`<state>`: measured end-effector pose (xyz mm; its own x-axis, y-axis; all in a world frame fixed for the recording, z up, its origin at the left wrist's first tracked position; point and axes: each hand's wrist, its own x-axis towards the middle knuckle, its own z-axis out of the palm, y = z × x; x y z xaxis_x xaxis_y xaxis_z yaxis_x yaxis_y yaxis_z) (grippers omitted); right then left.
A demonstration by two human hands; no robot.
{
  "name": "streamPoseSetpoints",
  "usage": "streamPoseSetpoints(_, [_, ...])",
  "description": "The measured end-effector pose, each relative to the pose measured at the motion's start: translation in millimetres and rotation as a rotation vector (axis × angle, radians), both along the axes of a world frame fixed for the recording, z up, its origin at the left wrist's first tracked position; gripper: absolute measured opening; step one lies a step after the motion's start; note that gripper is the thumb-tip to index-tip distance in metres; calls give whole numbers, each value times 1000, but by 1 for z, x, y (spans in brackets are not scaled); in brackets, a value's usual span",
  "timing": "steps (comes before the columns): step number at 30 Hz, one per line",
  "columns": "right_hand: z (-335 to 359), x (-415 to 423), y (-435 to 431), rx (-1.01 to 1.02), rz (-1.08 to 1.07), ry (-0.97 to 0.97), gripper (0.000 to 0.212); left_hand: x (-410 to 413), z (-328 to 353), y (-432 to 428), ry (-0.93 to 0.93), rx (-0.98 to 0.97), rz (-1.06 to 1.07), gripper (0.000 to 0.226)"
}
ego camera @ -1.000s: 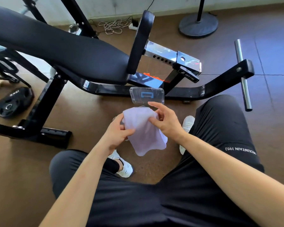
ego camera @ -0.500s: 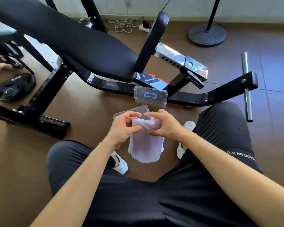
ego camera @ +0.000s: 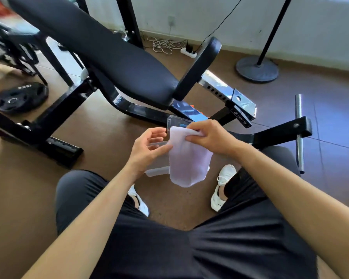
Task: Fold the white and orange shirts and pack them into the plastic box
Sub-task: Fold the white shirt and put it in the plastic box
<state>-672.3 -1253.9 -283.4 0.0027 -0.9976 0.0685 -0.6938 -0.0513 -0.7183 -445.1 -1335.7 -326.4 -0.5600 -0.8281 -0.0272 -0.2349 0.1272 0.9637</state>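
White shirt [ego camera: 186,158], head view: folded, hanging over the plastic box [ego camera: 155,170] on the floor. The right hand [ego camera: 212,137] pinches its top edge, probably for lowering in; the left hand [ego camera: 147,148] is relaxed, thumb steadying the fold.

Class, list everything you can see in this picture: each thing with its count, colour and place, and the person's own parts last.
white shirt: one, white, hanging from the right hand over the box.
plastic box: one, clear, on the floor under the shirt.
lid: one, clear, upright behind the shirt.
orange shirt: one, orange, a sliver behind the bench frame.
weight bench: one, black, ahead.
weight plate: one, black, floor at left.
stand base: one, grey, near the wall.
power strip: one, white, by the wall.
shoes: two, white, on the floor.
shorts: one pair, black.
left hand: open, thumb at the shirt's edge.
right hand: pinching the shirt's top.
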Motion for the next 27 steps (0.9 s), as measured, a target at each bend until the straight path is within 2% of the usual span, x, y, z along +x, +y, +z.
streamPoseSetpoints(3, [30,-7,7,-3,48,-93,5,-2,-17,2,-69,48,-131,81])
streamPoseSetpoints(5, [46,-13,13,14,60,-134,7,-12,-24,7,-102,66,-221,84])
streamPoseSetpoints(7, [57,-21,20,25,35,-149,7,-20,-32,12,-119,64,-296,69])
streamPoseSetpoints(11, [67,-38,32,-25,-93,-176,3,-24,-55,23,-239,-53,-347,20])
streamPoseSetpoints(15, [66,-56,40,-133,-300,-222,12,-23,-66,27,-374,-158,-328,24])
streamPoseSetpoints(18, [60,-69,44,-198,-424,-244,20,-22,-67,24,-339,-123,-300,27])
streamPoseSetpoints(22, [41,-82,40,-224,-572,-259,18,-16,-65,14,-207,-17,-231,11])
streamPoseSetpoints(25, [18,-99,36,-195,-711,-252,16,-12,-58,6,-140,63,-124,16])
streamPoseSetpoints(27, [1,-108,34,-138,-801,-227,11,-6,-55,1,-68,160,-32,12])
